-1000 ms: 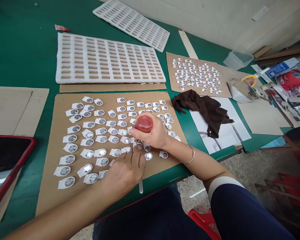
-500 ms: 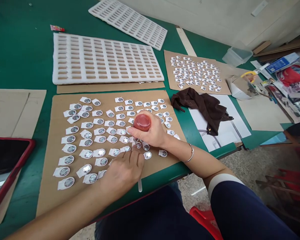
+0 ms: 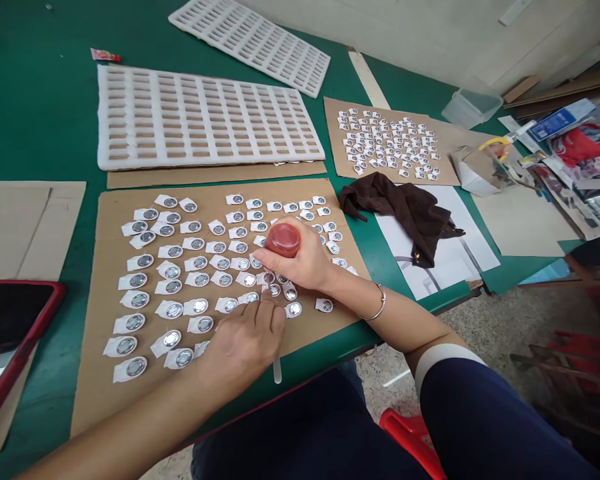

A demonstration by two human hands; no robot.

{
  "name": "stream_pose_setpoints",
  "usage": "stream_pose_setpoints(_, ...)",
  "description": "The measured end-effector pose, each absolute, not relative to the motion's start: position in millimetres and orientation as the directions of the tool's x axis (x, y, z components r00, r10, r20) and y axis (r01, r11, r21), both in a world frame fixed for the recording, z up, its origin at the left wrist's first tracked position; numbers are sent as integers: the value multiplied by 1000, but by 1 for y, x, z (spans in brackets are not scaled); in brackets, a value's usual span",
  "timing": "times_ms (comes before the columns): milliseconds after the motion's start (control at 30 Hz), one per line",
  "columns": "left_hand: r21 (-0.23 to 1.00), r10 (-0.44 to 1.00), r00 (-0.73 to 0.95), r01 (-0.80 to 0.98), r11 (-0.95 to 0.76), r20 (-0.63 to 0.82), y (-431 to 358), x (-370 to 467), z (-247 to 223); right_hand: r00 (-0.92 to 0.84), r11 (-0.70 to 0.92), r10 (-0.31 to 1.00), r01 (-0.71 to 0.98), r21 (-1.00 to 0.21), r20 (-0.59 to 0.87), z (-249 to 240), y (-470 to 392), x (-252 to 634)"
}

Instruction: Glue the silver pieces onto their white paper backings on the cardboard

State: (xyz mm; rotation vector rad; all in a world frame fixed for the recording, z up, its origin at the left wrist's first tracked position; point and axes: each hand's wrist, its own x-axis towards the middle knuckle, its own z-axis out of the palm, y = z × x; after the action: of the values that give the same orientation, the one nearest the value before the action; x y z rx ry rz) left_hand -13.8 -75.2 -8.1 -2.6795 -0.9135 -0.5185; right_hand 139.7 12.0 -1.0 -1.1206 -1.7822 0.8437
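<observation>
Green table [image 3: 40, 120] adjoins pale wall [image 3: 400, 40]; right fingers [image 3: 301, 233] grip red object [image 3: 283, 239], left fingers [image 3: 264, 312] pale stick [image 3: 277, 371].

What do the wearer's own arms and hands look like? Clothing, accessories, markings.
Both hands are ungloved. Right hand: slim silver-coloured bangle at the wrist; navy sleeve ending in a pale band near the elbow. Left hand: forearm bare as far as visible, no sleeve in view.
</observation>
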Motion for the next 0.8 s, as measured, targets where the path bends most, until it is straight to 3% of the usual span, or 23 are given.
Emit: stream_pose_setpoints(800, 4, 590, 713, 636, -771, 378, -74, -19, -7, -302, 387, 914, 449, -805, 271, 3, 13, 144)
